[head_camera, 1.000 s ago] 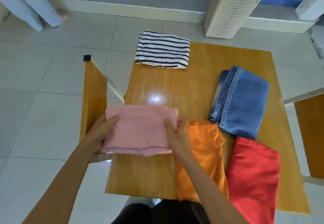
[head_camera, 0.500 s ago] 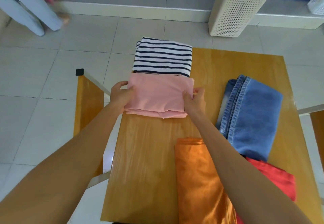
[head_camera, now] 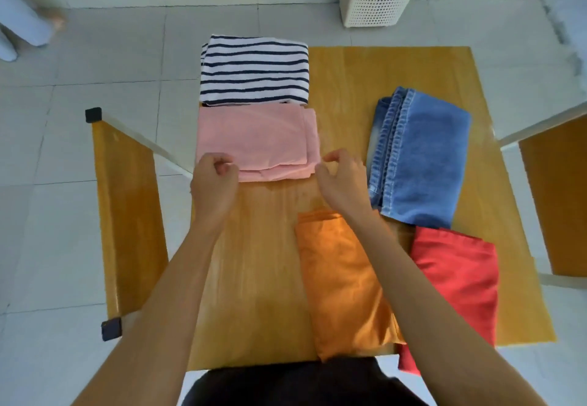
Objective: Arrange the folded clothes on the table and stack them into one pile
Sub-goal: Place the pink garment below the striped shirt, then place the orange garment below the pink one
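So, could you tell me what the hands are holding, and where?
Apparently nothing: left hand and right hand sit curled at the pink garment's near corners; any contact is unclear.

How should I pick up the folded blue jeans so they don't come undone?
Probably by the two long sides, a hand on each. The folded blue jeans lie flat with the stacked seam edges showing along the left side, so slide fingers under there and under the smooth right side, then lift level. The orange cloth and red cloth crowd the near end.

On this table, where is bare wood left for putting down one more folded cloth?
Bare wood lies near the person, left of the orange cloth and below the pink cloth, and at the far right corner beyond the jeans. The right side is crowded: jeans, orange and red cloth overlap.
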`<state>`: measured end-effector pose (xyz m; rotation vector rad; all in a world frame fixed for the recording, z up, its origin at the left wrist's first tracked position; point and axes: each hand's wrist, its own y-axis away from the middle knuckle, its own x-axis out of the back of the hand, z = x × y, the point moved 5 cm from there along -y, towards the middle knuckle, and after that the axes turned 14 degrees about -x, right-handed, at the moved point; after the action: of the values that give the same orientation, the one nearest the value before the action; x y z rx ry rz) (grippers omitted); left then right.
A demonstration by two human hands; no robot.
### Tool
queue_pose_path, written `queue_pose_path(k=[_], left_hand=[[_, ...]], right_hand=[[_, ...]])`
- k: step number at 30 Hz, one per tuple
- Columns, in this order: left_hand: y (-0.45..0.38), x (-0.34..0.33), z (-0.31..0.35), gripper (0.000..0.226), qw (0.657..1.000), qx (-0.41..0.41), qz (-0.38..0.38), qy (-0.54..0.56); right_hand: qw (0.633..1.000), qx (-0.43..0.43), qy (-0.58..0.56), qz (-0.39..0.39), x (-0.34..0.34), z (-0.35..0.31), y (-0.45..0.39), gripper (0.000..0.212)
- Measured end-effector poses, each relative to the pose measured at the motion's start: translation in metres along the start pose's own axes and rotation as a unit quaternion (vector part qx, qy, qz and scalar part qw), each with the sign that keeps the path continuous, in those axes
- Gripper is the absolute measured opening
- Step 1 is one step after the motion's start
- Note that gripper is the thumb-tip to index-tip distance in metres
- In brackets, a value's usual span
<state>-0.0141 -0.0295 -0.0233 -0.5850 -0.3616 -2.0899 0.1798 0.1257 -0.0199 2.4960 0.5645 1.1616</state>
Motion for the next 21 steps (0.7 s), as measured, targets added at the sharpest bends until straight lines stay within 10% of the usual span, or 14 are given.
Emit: queue_pose_path(k=[5, 12, 17, 21], left_hand=[[0.064, -0.088, 0.027, 0.019, 0.966, -0.157, -0.184, -0.088], [0.108, -0.160, 0.030, 0.073, 0.821, -0.288, -0.378, -0.317], [0.108, -0.118, 0.002, 0.072, 0.857, -0.191, -0.375, -0.296], [0.118, -0.058, -0.034, 0.079, 0.906, -0.066, -0.366, -0.201]], right_hand=[[0.997, 0.008, 0.041, 0.065, 0.031, 0.066, 0.068, 0.018], [0.955, -0.152, 0.255, -0.006, 0.045, 0.142, 0.141, 0.043], [0.904, -0.275, 0.293, -0.148, 0.032, 0.187, 0.166, 0.066], [0.934, -0.234, 0.267, -0.046, 0.024, 0.183, 0.163, 0.065]])
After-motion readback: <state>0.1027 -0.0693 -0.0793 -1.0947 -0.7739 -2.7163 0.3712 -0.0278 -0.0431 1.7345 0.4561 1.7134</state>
